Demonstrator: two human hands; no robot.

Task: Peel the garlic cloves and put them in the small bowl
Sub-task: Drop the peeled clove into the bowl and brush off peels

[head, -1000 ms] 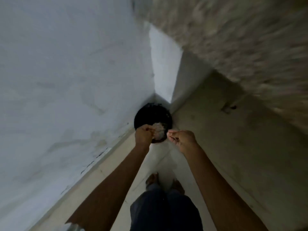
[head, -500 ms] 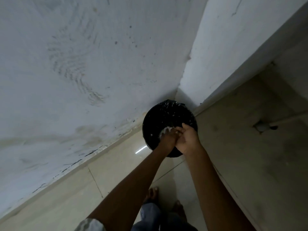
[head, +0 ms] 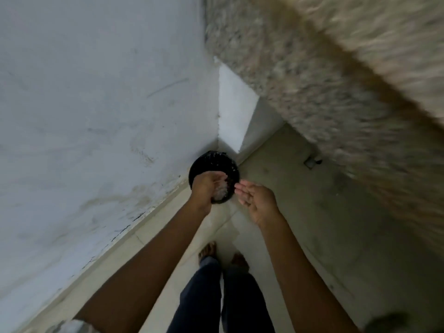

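Garlic clump (head: 221, 191), pale and too blurred to tell skins from cloves, lies in the cupped left hand (head: 204, 188), fingers curled round it, its long axis running along the palm. The right hand (head: 257, 200) is flat and empty, fingers straight, just beside the left hand and clear of the clump. A black bin (head: 216, 157) stands directly below both hands in the wall corner (head: 218, 140), the left hand over its opening, so a tilt would probably drop the clump in; no small bowl shows.

Speckled counter (head: 336, 87) motion-blurred, pale clump (head: 221, 192) in left hand (head: 204, 188) too blurred to identify
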